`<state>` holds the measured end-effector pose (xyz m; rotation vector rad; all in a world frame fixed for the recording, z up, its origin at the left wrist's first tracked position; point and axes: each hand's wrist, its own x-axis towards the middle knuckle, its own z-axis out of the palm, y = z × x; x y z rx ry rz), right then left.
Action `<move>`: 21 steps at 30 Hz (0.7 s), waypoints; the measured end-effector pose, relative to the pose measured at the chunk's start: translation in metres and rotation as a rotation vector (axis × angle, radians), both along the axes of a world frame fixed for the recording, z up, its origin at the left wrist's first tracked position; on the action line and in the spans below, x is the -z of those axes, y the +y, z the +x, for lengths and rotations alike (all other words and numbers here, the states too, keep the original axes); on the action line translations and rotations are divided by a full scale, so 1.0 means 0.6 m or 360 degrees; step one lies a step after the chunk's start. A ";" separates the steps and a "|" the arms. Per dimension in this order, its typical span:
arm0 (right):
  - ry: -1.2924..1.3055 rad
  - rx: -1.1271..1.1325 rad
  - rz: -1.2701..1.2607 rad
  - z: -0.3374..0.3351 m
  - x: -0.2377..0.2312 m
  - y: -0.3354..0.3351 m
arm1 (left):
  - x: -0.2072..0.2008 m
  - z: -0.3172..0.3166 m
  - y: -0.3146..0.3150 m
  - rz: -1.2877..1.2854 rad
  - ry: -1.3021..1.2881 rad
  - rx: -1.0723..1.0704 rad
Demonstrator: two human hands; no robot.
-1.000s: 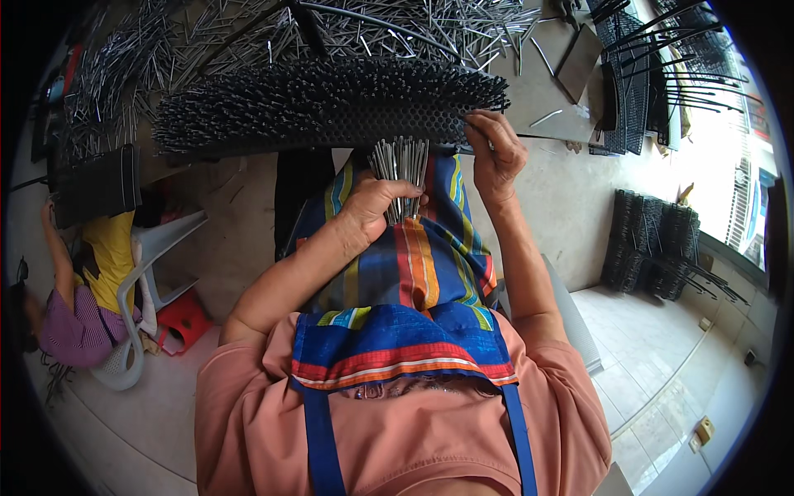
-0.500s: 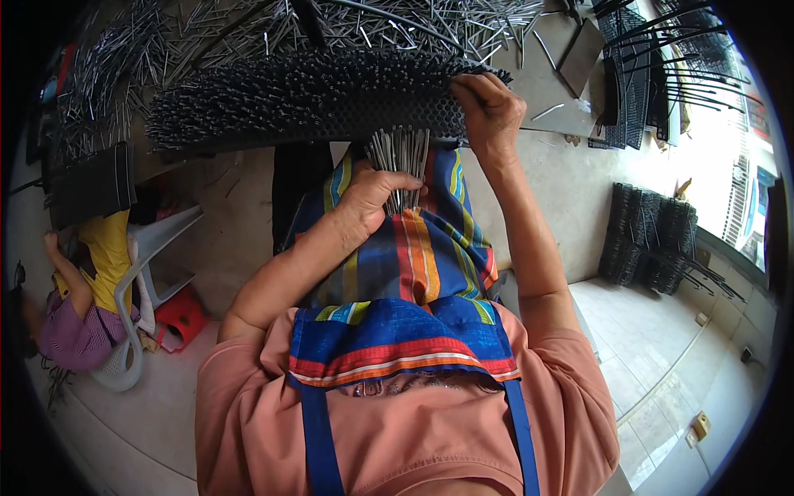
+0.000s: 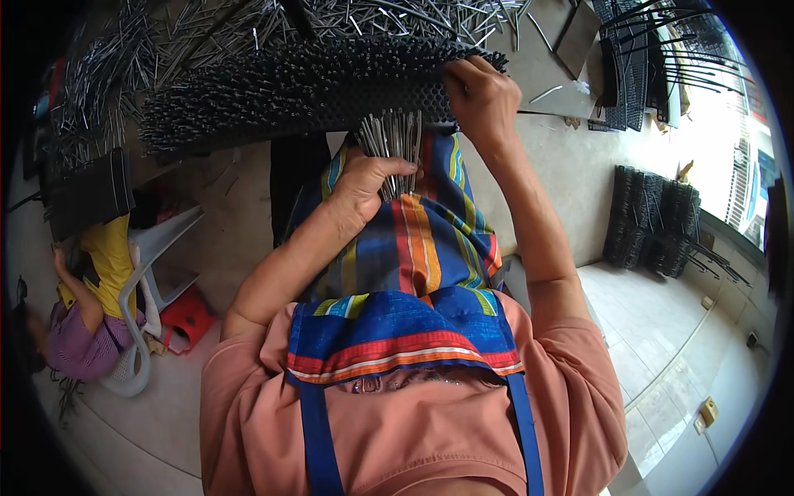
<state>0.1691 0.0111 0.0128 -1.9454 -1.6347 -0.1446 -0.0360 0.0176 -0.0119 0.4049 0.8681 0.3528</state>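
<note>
A bundle of thin grey metal rods (image 3: pixel 392 132) is upright in my left hand (image 3: pixel 362 183), its fingers wrapped round the lower part above my lap. My right hand (image 3: pixel 486 99) is pinched together at the right end of a long black panel full of holes (image 3: pixel 382 106). What its fingertips grip, if anything, is hidden behind the hand. Dense black rods (image 3: pixel 248 91) stand in the panel's holes over the left part and along the far edge. Bare holes show in the near right part, beside my right hand.
Loose rods (image 3: pixel 364 18) lie heaped on the worktable behind the panel. A flat dark plate (image 3: pixel 577 37) rests at the table's right. Black wire-like bundles (image 3: pixel 649 219) stand on the floor at right. A seated co-worker (image 3: pixel 87 331) is at left, near a red basket (image 3: pixel 188 318).
The panel and both hands sit slightly higher in the view. My right hand stays near the panel's right end, its fingers turned a little. My left hand keeps the rods.
</note>
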 end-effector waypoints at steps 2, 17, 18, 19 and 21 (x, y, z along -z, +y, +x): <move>0.0244 0.0012 -0.0080 -0.004 -0.007 -0.018 | -0.002 -0.003 -0.001 0.0012 -0.0003 -0.0011; 0.2131 0.0327 0.0274 -0.044 -0.012 -0.062 | 0.004 -0.020 0.008 -0.0075 0.0211 0.0011; 0.2133 0.0324 0.0273 -0.043 -0.011 -0.055 | -0.003 -0.020 0.007 -0.0074 0.0212 0.0008; 0.1983 0.0248 0.0436 -0.041 -0.009 -0.045 | -0.013 -0.019 0.004 -0.0047 0.0179 0.0015; 0.1549 0.0108 0.0593 -0.035 0.001 -0.027 | -0.024 -0.019 0.003 -0.0017 0.0145 0.0017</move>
